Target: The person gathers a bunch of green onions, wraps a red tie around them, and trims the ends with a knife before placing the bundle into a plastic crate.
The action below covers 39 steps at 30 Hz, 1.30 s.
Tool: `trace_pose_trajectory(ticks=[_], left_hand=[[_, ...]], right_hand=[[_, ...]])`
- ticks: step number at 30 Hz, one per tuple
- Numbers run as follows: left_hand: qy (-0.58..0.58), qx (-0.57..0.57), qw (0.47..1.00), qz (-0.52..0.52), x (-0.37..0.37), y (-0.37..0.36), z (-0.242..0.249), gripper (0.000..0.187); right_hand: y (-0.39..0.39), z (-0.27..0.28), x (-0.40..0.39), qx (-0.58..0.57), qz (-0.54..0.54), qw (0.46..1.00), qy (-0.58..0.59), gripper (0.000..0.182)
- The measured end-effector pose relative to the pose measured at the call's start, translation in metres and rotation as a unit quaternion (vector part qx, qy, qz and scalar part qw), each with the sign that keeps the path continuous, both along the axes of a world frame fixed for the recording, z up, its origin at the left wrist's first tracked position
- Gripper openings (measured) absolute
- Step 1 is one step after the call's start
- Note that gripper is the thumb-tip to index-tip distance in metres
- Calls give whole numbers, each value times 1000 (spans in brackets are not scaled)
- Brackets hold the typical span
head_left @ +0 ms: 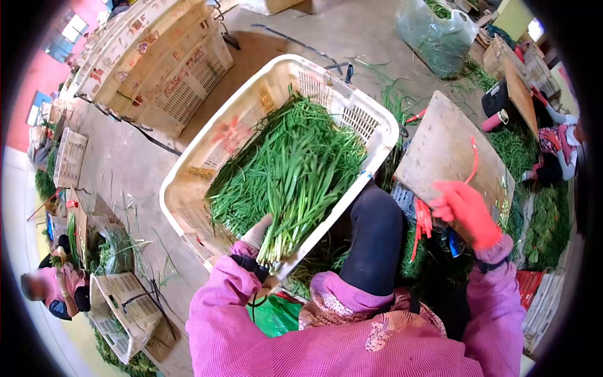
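Observation:
A large white plastic crate (173, 182) holds a heap of long green leafy stalks (314, 157). At the crate's near edge, my left hand (256, 237), in a pale glove, lies against the pale stem ends; the stalks hide part of its fingers, so its grip does not show. My right hand (463, 212), in a red-orange glove, is over the near edge of a worn board (440, 147), its fingers bent and blurred. Beside its fingertips, red strips (423, 220) hang from the board's edge. Whether any strip is between the fingers cannot be made out.
Stacked white crates (182, 88) stand at the upper left. A plastic bag of greens (436, 41) is at the upper right. One person (56, 283) sits at the far left, another (565, 141) at the far right. A tipped crate (129, 311) lies lower left.

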State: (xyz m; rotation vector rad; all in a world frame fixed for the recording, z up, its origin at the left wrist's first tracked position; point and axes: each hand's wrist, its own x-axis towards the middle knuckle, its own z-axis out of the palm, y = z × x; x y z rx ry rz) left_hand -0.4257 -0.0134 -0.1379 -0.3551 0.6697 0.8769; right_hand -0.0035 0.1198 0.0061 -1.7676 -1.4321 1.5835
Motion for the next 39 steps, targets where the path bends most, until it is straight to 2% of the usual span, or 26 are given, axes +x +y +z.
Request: trace_pose_trajectory(ticks=[2, 4, 5, 6, 7, 8, 9, 10, 12, 14, 15, 16, 17, 18, 19, 20, 23, 25, 27, 28, 30, 31, 34, 36, 38, 39], left_hand=[[-21, -1, 999, 32, 13, -2, 36, 43], [-85, 109, 988, -75, 12, 2, 46, 41], [-2, 60, 998, 25, 28, 1, 58, 44], [81, 11, 989, 125, 36, -2, 66, 47], [70, 42, 991, 110, 27, -4, 44, 50], [10, 115, 993, 27, 10, -6, 40, 52], [43, 95, 992, 65, 12, -16, 32, 53], [75, 75, 989, 104, 23, -22, 50, 55], [30, 96, 994, 51, 14, -38, 59, 51], [240, 78, 967, 23, 16, -60, 63, 45], [287, 135, 948, -24, 13, -61, 64, 45], [417, 251, 863, -136, 6, -59, 64, 46], [441, 233, 857, -130, 4, -65, 65, 37], [464, 216, 850, -123, 18, -67, 101, 28], [493, 270, 820, -108, 27, -69, 128, 28], [584, 285, 745, -152, 25, -71, 131, 33], [605, 294, 686, -278, 19, -63, 137, 59], [619, 379, 665, -176, 28, -64, 142, 64], [630, 468, 608, -118, 30, -46, 128, 65], [632, 480, 597, -118, 32, -41, 130, 65], [541, 437, 715, -65, 57, -37, 176, 62], [480, 485, 731, -16, 65, -33, 180, 60], [492, 509, 701, -86, 99, -23, 231, 60], [423, 550, 714, -92, 126, -2, 239, 67], [475, 579, 647, -143, 149, 30, 230, 69], [468, 586, 643, -156, 169, 36, 237, 69]], right_hand=[[0, 7, -50, -69, 82, 990, 91, 37], [-8, -1, -97, -141, 180, 963, 143, 44], [-18, 6, -124, -184, 203, 953, 127, 51], [-21, -24, -138, -244, 236, 925, 170, 64], [-30, -41, -157, -243, 261, 924, 142, 75], [-38, -47, -172, -261, 264, 917, 144, 85], [-43, -68, -185, -304, 276, 900, 150, 84], [-48, -93, -196, -303, 311, 885, 171, 84], [-60, -76, -209, -239, 289, 897, 234, 80], [-67, -89, -224, -198, 278, 918, 203, 85], [-68, -86, -225, -199, 288, 915, 201, 84], [-71, -69, -224, -199, 298, 912, 199, 84], [-75, -53, -221, -177, 307, 913, 201, 79], [-79, -38, -218, -155, 316, 914, 202, 74], [-82, -23, -215, -133, 324, 914, 203, 70], [-85, -14, -213, -122, 332, 914, 199, 68], [-90, 17, -200, -86, 351, 903, 232, 65], [-87, -16, -203, -30, 341, 869, 358, 65], [-88, 9, -193, 26, 342, 872, 349, 64], [-87, -6, -195, 78, 332, 852, 397, 64], [-96, 8, -181, 128, 312, 843, 418, 65], [-98, 15, -174, 164, 295, 833, 437, 66], [-78, 3, -148, 246, 319, 818, 410, 67], [-96, 68, -98, 279, 261, 843, 380, 63], [-84, 83, -62, 317, 244, 848, 348, 59], [-83, 89, -46, 324, 229, 850, 346, 59]])
